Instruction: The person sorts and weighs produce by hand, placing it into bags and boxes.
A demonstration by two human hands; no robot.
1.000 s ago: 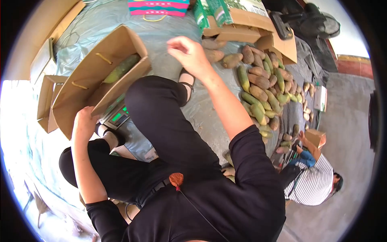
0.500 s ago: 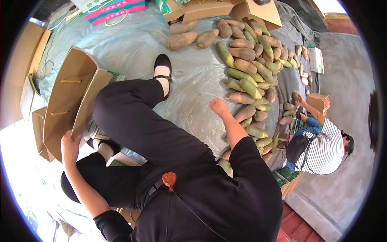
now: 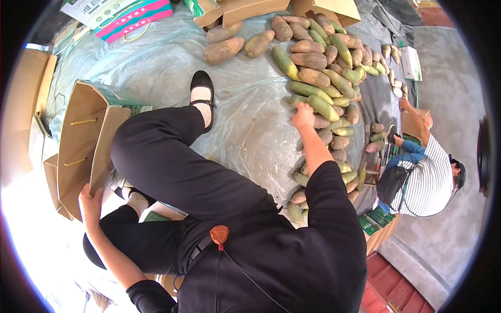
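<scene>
My left hand [image 3: 91, 202] is closed on the rim of a tall open cardboard box [image 3: 99, 143] with yellow cord handles, thumb over the near wall. The box stands beside my left leg, its inside partly in view. At the edge of the radish pile [image 3: 315, 78], my right hand [image 3: 303, 119] has its fingers curled over a reddish-brown radish [image 3: 320, 122], which the hand partly hides. Just beyond the fingertips lies a long green radish [image 3: 323, 108]. The radishes are green, yellowish and brown.
Several radishes [image 3: 223, 50] lie apart on the plastic sheet [image 3: 245, 125]. Cartons [image 3: 255, 11] and a pink-and-teal box [image 3: 136, 21] stand at the far edge. To the right, a person in a striped shirt [image 3: 430, 177] crouches by green boxes [image 3: 376, 221].
My right hand has moved forward and right from above the sheet onto the pile's edge. My left hand stays on the box rim. The other person's hand has moved away from the near radishes.
</scene>
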